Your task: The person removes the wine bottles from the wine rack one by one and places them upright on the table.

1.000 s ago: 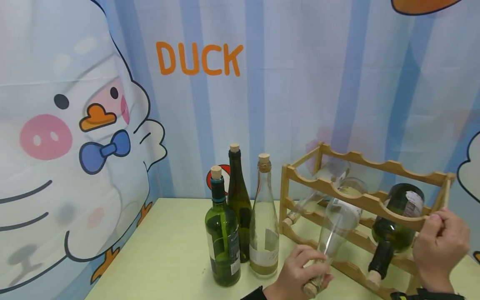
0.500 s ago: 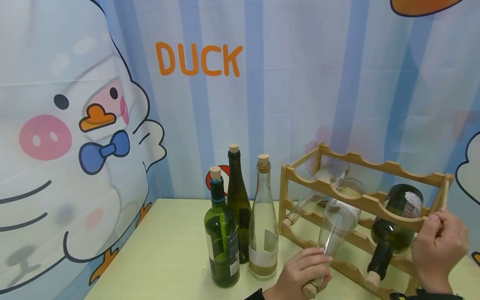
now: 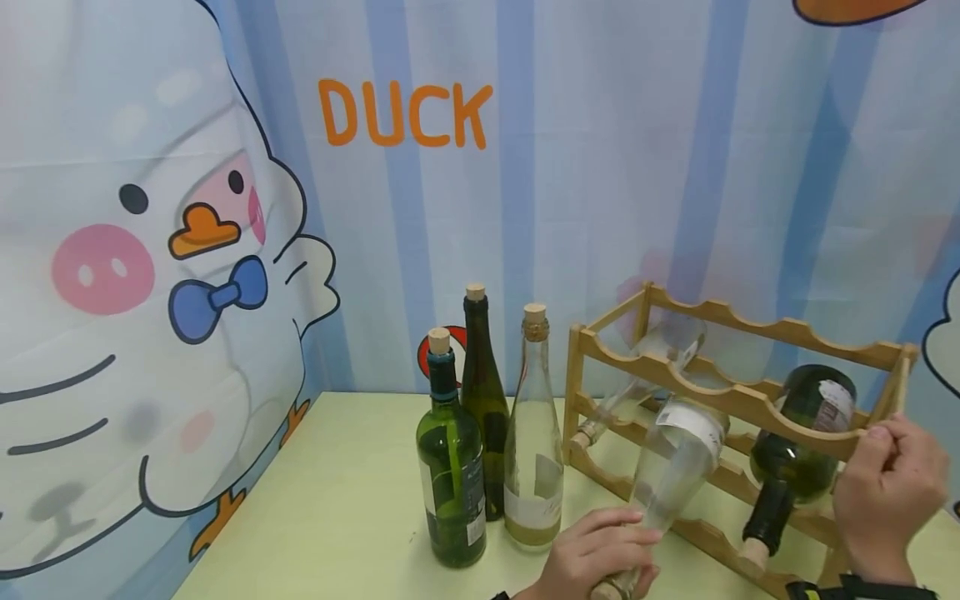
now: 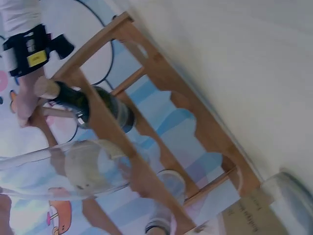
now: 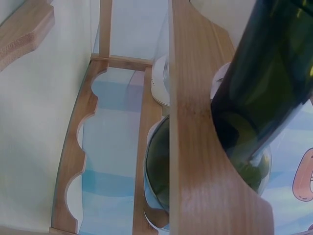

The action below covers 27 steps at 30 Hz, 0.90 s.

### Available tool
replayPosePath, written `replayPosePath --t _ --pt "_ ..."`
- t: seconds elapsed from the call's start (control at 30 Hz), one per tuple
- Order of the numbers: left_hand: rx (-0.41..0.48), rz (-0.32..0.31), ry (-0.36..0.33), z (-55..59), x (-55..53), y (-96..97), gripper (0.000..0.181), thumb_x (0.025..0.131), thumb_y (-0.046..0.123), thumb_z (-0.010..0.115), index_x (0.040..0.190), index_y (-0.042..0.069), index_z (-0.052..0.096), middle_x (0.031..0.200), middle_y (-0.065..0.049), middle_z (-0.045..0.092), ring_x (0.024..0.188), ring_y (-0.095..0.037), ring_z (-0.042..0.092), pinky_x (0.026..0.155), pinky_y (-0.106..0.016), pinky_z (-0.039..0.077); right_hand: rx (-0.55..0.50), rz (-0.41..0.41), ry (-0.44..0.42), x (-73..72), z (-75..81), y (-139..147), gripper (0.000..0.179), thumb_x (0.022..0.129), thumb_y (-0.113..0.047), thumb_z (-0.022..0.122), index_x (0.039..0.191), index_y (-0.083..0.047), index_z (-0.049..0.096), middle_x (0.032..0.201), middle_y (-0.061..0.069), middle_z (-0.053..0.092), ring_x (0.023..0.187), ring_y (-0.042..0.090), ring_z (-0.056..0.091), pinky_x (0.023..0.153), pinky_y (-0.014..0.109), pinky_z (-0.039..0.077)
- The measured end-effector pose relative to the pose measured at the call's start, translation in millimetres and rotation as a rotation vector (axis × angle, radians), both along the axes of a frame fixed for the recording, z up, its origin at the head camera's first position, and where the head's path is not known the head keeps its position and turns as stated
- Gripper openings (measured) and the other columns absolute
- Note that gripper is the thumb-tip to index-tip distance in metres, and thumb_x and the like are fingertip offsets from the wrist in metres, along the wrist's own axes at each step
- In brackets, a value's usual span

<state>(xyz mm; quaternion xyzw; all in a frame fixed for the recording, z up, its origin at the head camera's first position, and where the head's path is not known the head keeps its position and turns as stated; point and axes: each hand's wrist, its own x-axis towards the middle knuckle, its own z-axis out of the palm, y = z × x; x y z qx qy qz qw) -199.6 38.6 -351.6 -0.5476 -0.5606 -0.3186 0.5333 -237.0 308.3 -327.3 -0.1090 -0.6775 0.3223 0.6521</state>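
Bottle [image 3: 675,462], clear glass, neck in left hand [image 3: 596,552], base at wooden rack [image 3: 742,401]

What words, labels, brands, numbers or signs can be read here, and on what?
"DUCK": orange letters on the striped backdrop.
Standing green bottle, standing clear bottle: labels too small to read.
Held clear bottle: label blurred, unreadable.
Racked green bottle, racked clear bottle: labels too small.
Brown label, left wrist view: print too blurred to read.
Yellow wristband patch: unreadable.
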Motion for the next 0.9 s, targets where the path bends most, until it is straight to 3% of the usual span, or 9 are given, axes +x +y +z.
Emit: replayPosePath --t 0.17,0.3,0.4,0.53,0.6,0.73,0.8,0.9 --pt "0.094 -0.054 -0.042 16.5 8.9 -3.6 0.013 0.079 0.008 0.062 0.073 -0.003 0.059 0.077 -0.014 0.068 0.080 -0.023 0.066 0.078 -0.020 0.051 0.001 0.000 0.024 -0.4 -1.6 1.2 0.027 0.088 -0.008 0.036 0.084 0.015 0.050 0.089 0.033 0.050 0.089 0.045 0.046 0.078 0.033 0.032" --pt "0.175 -0.176 -0.128 18.9 7.1 0.4 0.021 0.083 0.006 0.059 0.076 -0.011 0.049 0.078 -0.021 0.062 0.080 -0.030 0.064 0.077 -0.026 0.052 -0.006 0.004 0.027 -0.5 -0.2 1.5 0.028 0.088 -0.009 0.036 0.084 0.015 0.050 0.090 0.033 0.051 0.092 0.046 0.046 0.082 0.035 0.035" --pt "0.258 -0.285 -0.239 15.7 5.5 5.5 0.021 0.084 -0.001 0.055 0.079 -0.013 0.039 0.079 -0.023 0.057 0.086 -0.031 0.061 0.080 -0.032 0.051 -0.003 0.001 0.026 -0.5 0.8 1.6 0.028 0.088 -0.009 0.036 0.083 0.015 0.050 0.090 0.033 0.052 0.092 0.046 0.047 0.084 0.039 0.037" --pt "0.427 -0.376 -0.325 20.0 1.5 11.3 0.023 0.082 -0.011 0.050 0.083 -0.014 0.027 0.077 -0.023 0.050 0.087 -0.027 0.059 0.085 -0.035 0.048 0.004 -0.002 0.023 -0.6 0.0 1.6 0.028 0.088 -0.009 0.036 0.083 0.015 0.050 0.089 0.033 0.051 0.091 0.046 0.046 0.080 0.045 0.036" --pt "0.534 -0.433 -0.343 31.0 0.4 12.2 0.023 0.083 -0.012 0.049 0.089 -0.013 0.027 0.077 -0.021 0.049 0.085 -0.024 0.058 0.086 -0.035 0.047 0.000 0.000 0.022 -0.6 -0.6 1.4 0.028 0.088 -0.009 0.036 0.083 0.015 0.049 0.089 0.033 0.051 0.092 0.046 0.046 0.081 0.047 0.036" --pt "0.700 -0.504 -0.336 66.1 0.7 4.2 0.018 0.089 0.000 0.048 0.103 -0.001 0.037 0.075 -0.013 0.049 0.080 -0.014 0.057 0.085 -0.032 0.046 -0.011 0.002 0.017 -1.2 -1.4 1.1 0.028 0.088 -0.009 0.036 0.083 0.015 0.049 0.090 0.033 0.051 0.094 0.047 0.046 0.085 0.050 0.036" --pt "0.735 -0.515 -0.342 81.9 1.2 -3.9 0.019 0.091 0.007 0.048 0.108 0.006 0.039 0.075 -0.005 0.050 0.077 -0.010 0.056 0.081 -0.030 0.047 -0.013 0.004 0.018 -1.2 -0.9 0.8 0.028 0.088 -0.008 0.035 0.083 0.015 0.049 0.089 0.033 0.050 0.095 0.047 0.046 0.087 0.052 0.036" --pt "0.743 -0.519 -0.359 98.4 0.0 -17.8 0.017 0.092 0.013 0.048 0.106 0.007 0.040 0.077 0.004 0.051 0.070 -0.005 0.055 0.071 -0.026 0.050 -0.017 0.002 0.022 -1.8 0.3 0.6 0.028 0.088 -0.008 0.035 0.083 0.015 0.050 0.088 0.032 0.050 0.095 0.048 0.046 0.087 0.050 0.036"
